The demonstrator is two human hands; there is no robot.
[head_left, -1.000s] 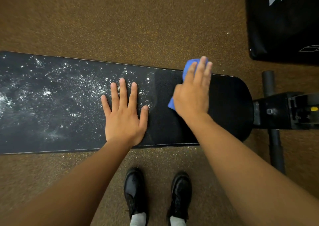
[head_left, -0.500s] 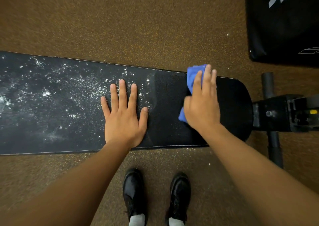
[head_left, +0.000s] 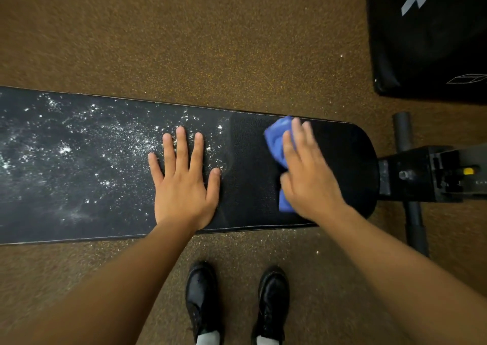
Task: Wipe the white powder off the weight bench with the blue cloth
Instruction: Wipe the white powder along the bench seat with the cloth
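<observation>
A long black weight bench (head_left: pixel 250 160) runs left to right across the view. White powder (head_left: pixel 87 144) speckles its left half, while the right end looks dark and clean. My left hand (head_left: pixel 184 181) lies flat on the pad with fingers spread, at the edge of the powdered area. My right hand (head_left: pixel 308 176) presses the crumpled blue cloth (head_left: pixel 276 139) onto the right part of the pad; the hand is blurred and covers most of the cloth.
The bench's black metal frame (head_left: pixel 427 176) and a floor tube (head_left: pixel 411 186) stick out at the right. A black padded block (head_left: pixel 427 33) stands at the upper right. Brown speckled floor surrounds everything; my two black shoes (head_left: pixel 237 300) stand below the bench.
My right hand has slid the blue cloth to the right and toward me over the pad. The left hand has stayed flat in the same spot.
</observation>
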